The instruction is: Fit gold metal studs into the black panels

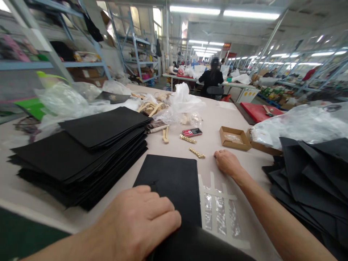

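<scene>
A flat black panel [176, 177] lies on the table in front of me. My left hand [144, 217] is closed over a black sheet [195, 244] at the near end of this panel, fingers bent and thumb side hidden. To the right, my right hand [227, 163] rests low on the table with its fingers curled together; whatever is in them, if anything, is hidden. Just left of those fingertips is a short row of gold-coloured metal pieces [197, 153]. A second gold row [188, 139] lies beside a red and black mobile phone [192, 132].
A tall stack of black sheets [81, 152] stands on the left, another black pile [312, 181] on the right. Taped clear plastic strips [220, 210] stick to the tabletop. Behind are an open cardboard box [235, 144], plastic bags [185, 101] and a seated person [213, 76].
</scene>
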`<state>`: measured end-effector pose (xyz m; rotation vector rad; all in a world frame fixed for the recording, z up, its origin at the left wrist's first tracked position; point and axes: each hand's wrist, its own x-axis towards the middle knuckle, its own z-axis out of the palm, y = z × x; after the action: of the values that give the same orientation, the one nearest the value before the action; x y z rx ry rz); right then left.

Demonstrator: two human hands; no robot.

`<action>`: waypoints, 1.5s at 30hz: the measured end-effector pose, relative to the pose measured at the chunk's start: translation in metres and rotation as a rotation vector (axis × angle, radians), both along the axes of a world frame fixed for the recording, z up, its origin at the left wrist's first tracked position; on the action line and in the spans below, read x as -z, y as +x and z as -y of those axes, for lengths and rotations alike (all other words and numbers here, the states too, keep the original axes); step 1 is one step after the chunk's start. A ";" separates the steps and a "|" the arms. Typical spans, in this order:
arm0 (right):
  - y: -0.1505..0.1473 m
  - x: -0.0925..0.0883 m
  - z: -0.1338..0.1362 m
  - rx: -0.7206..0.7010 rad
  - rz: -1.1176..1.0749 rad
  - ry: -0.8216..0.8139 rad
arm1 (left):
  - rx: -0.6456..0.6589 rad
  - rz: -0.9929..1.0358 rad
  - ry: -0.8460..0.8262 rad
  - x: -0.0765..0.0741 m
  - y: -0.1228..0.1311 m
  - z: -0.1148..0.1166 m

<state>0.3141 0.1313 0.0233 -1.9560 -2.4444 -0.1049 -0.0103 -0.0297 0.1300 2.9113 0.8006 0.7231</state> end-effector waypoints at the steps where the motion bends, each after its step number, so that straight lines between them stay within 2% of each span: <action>1: -0.002 -0.002 0.001 0.013 -0.028 0.012 | 0.036 -0.038 0.009 0.003 0.000 0.002; 5: -0.023 -0.012 0.025 0.027 -0.221 0.041 | 0.041 -0.009 0.063 0.022 -0.006 0.012; 9: -0.069 -0.030 0.094 -0.108 -0.514 -0.037 | 0.010 0.111 0.099 0.041 -0.014 0.022; 11: -0.096 -0.041 0.133 -0.224 -0.842 -0.110 | -0.011 0.146 0.101 0.047 -0.016 0.026; 12: -0.107 -0.046 0.150 -0.270 -0.939 -0.147 | -0.018 0.160 0.099 0.049 -0.017 0.029; 14: -0.125 -0.053 0.175 -0.339 -1.037 -0.214 | -0.023 0.185 0.082 0.052 -0.018 0.034; 16: -0.134 -0.057 0.188 -0.385 -1.048 -0.247 | -0.028 0.203 0.052 0.054 -0.018 0.040; 24: -0.137 -0.056 0.205 -0.474 -1.062 -0.179 | -0.047 0.227 0.005 0.059 -0.022 0.056; 36: -0.137 -0.057 0.216 -0.523 -1.066 -0.068 | -0.061 0.280 -0.018 0.059 -0.021 0.063; 40: -0.135 -0.052 0.220 -0.581 -1.051 -0.043 | -0.059 0.334 -0.066 0.059 -0.021 0.065; 45: -0.135 -0.041 0.229 -0.573 -1.023 0.069 | -0.045 0.374 -0.150 0.061 -0.021 0.064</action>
<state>0.1794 -0.0977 0.0646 -0.8183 -2.0524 0.6279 -0.0316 -0.0938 0.0695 2.5207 0.8346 1.1135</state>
